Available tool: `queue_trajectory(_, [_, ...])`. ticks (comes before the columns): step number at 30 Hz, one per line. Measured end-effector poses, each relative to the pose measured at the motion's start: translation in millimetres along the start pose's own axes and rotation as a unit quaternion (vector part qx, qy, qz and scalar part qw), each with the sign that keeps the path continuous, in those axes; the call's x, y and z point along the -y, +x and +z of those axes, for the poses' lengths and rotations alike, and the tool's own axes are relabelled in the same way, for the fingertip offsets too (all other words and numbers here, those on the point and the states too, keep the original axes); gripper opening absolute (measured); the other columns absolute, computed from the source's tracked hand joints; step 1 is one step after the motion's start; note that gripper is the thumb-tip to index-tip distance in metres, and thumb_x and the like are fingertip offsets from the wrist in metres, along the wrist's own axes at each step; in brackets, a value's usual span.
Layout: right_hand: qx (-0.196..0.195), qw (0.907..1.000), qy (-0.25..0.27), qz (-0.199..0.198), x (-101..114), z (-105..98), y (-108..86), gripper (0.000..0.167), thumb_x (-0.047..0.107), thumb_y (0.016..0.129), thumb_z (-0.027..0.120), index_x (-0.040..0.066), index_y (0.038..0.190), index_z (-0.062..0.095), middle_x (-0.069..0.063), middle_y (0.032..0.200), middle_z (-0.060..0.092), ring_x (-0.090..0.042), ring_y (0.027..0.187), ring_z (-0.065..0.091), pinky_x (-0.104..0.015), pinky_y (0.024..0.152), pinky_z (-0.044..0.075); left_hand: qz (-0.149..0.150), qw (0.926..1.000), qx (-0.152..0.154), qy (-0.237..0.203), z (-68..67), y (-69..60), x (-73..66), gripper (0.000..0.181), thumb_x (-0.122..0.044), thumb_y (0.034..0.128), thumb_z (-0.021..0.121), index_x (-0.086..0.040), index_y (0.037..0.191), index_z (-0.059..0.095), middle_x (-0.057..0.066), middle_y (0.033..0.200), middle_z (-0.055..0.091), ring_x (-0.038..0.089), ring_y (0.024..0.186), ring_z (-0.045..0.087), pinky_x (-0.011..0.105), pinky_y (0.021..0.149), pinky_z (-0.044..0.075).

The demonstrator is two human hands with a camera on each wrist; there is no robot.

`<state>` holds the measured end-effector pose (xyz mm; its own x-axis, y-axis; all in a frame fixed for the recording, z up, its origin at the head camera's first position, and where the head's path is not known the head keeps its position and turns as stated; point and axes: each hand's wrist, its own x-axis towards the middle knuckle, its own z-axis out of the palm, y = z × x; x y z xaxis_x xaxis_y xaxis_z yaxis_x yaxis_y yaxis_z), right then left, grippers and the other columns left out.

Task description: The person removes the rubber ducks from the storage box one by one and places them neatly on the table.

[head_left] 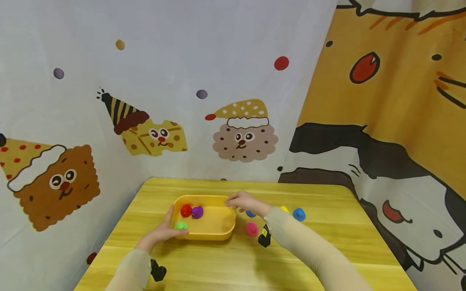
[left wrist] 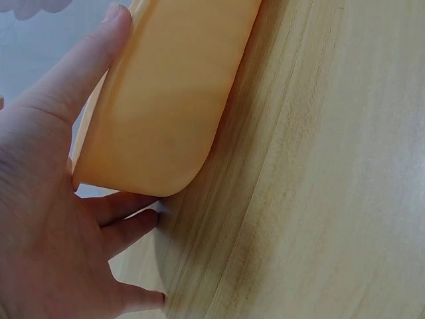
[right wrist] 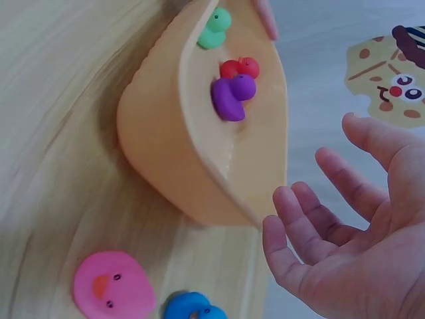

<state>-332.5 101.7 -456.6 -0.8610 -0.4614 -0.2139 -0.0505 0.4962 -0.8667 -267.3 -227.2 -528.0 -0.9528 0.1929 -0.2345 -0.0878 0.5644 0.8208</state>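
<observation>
My left hand (head_left: 162, 233) holds the near left corner of a yellow-orange plastic tub (left wrist: 166, 100). Its thumb lies along the near rim and its fingers spread around the left end. Inside the tub are a red rubber duck (head_left: 186, 210), a purple one (right wrist: 231, 98) and a green one (head_left: 181, 225), all toward the left end. My right hand (right wrist: 358, 219) hovers by the tub's far right corner, fingers loosely bent, with nothing in it. Beneath and beside that hand, a pink duck (right wrist: 113, 286) and a blue duck (right wrist: 194, 307) sit on the table.
Farther right on the wooden table (head_left: 204, 262) sit another blue duck (head_left: 299, 214) and a yellow duck (head_left: 284, 209), partly hidden by the right arm. A cartoon-printed curtain (head_left: 233, 60) hangs behind the table's far edge.
</observation>
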Motion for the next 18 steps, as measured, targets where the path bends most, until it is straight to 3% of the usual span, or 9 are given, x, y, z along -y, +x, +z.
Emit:
queue_trajectory(5, [0.000,1.0000,0.003,0.003,4.9,5.7,12.2,0.032,0.029,0.093,0.067,0.010,0.118,0.069,-0.001,0.110,0.067,-0.018,0.089,0.060,-0.046,0.082,0.052,0.010,0.9999,-0.006,-0.004,-2.1,-1.4,0.0,0.126,-0.034,0.0784,0.081,-0.004,0.151,-0.017,0.041,0.151,0.002,0.058,0.135,0.015,0.066,0.108,0.015])
queue_trajectory(9, [0.007,1.0000,0.005,0.004,7.1,13.1,21.8,0.035,0.030,0.091,0.068,0.009,0.119,0.069,-0.001,0.111,0.067,-0.022,0.094,0.061,-0.049,0.085,0.051,0.008,0.9999,-0.006,-0.006,-1.8,-3.3,-0.6,0.125,-0.034,0.0786,0.081,-0.005,0.152,-0.017,0.040,0.151,0.001,0.058,0.136,0.014,0.066,0.108,0.014])
queue_trajectory(18, [0.046,0.9989,0.008,-0.008,18.0,36.4,41.0,0.028,0.031,0.090,0.069,0.013,0.111,0.071,0.002,0.104,0.068,-0.028,0.099,0.062,-0.045,0.080,0.052,0.018,0.9997,-0.013,-0.005,1.5,-2.0,-0.7,0.127,-0.038,0.0782,0.080,-0.006,0.151,-0.018,0.040,0.151,-0.001,0.060,0.134,0.013,0.069,0.107,0.013])
